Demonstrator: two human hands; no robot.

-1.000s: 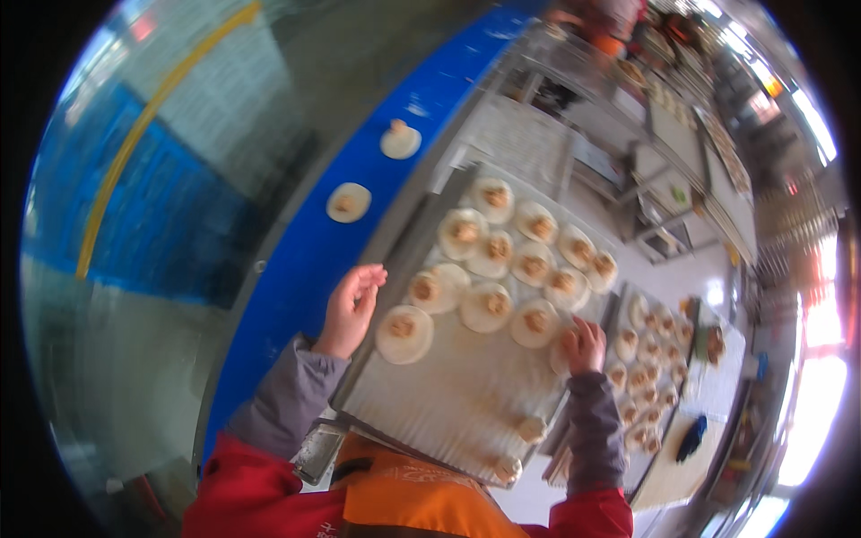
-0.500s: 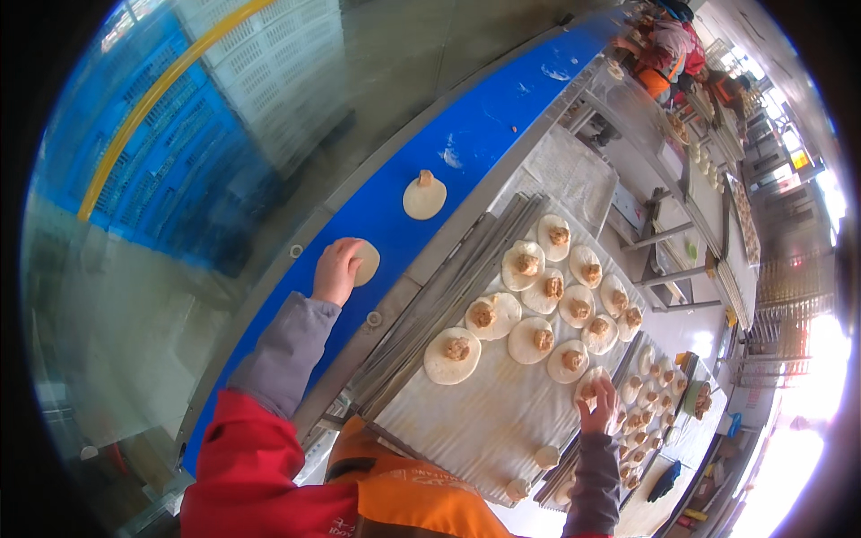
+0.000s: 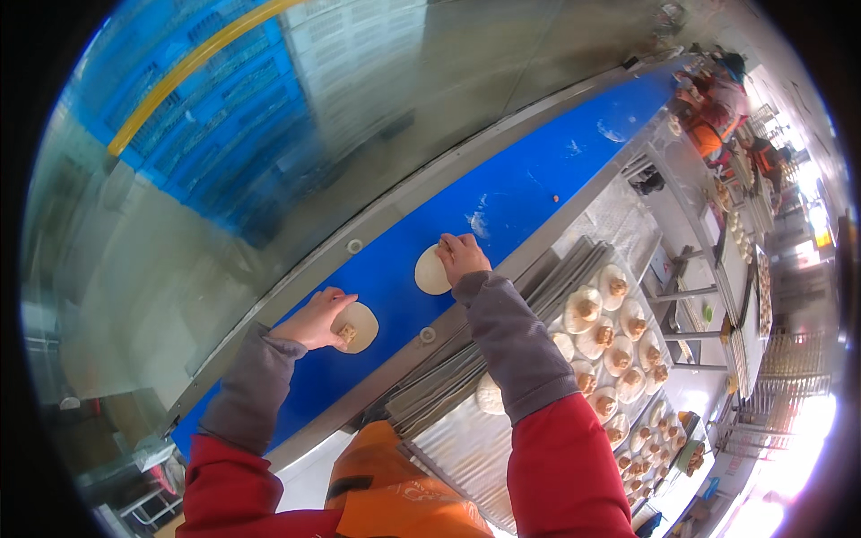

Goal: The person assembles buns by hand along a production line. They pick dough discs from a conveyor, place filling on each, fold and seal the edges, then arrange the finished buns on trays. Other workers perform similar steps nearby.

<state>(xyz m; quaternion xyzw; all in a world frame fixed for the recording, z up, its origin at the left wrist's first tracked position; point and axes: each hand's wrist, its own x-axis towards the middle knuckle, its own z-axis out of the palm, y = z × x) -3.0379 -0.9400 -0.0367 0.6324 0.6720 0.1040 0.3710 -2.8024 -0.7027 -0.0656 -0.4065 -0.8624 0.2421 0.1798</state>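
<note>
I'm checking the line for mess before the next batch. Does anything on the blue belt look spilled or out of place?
Only a little. Pale, powdery smudges mark the blue belt just beyond the right hand. Both hands rest on round dough discs: the right hand's disc is plain, while the left hand touches one with filling. Nothing looks torn or spilled.

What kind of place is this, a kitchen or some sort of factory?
Most likely a food factory line. A long blue conveyor belt carries round dough wrappers, metal trays hold rows of filled ones, and other workers in orange stand further along.
</note>
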